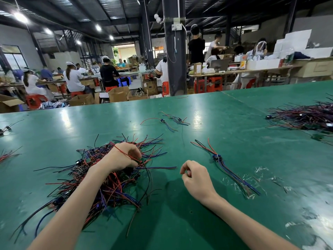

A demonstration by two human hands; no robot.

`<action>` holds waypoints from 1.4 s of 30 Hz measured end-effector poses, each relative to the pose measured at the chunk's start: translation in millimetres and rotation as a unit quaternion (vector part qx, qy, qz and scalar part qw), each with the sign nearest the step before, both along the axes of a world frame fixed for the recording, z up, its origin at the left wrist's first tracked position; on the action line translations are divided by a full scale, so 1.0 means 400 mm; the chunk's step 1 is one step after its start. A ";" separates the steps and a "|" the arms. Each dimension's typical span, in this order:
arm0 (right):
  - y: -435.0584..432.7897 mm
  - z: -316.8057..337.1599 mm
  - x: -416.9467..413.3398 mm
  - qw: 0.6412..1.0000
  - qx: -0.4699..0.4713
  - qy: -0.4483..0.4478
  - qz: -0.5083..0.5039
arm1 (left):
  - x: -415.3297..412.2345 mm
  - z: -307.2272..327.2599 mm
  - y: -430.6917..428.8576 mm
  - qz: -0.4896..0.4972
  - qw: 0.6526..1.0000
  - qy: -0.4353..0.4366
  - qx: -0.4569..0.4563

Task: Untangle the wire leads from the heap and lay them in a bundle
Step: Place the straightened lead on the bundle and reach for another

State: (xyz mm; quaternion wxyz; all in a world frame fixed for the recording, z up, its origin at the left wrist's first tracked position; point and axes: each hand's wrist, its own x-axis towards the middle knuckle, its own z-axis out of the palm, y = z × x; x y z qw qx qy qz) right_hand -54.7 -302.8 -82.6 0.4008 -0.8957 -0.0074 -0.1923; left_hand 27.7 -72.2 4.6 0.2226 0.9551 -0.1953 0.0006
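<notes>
A tangled heap of red, black and blue wire leads (pixel 100 179) lies on the green table (pixel 180 222) at the left. My left hand (pixel 124 156) rests on top of the heap, fingers closed on some leads, with a red wire draped over its back. My right hand (pixel 194 177) hovers over bare table to the right of the heap, fingers curled with nothing in them. Further right lies a small straight bundle of leads (pixel 223 165), their ends pointing away and toward me.
Two or three loose leads (pixel 171 120) lie farther back in the middle. A large second heap of wires (pixel 306 115) sits at the far right. Stray leads (pixel 7 155) lie at the left edge. Beyond the table's far edge people sit at other benches.
</notes>
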 end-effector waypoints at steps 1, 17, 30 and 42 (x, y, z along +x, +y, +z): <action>0.000 0.000 0.000 1.000 0.001 -0.001 0.000 | -0.002 0.001 0.002 -0.001 1.000 -0.001 -0.009; -0.001 0.002 -0.001 1.000 0.005 -0.007 -0.002 | -0.021 0.032 0.013 0.059 0.981 -0.177 -0.059; 0.000 0.008 -0.005 0.999 0.025 -0.026 -0.005 | -0.139 0.084 -0.145 -0.016 0.910 -0.095 -0.404; -0.020 0.045 0.006 0.951 0.296 0.074 0.044 | -0.197 -0.077 -0.231 0.088 0.392 0.527 -0.749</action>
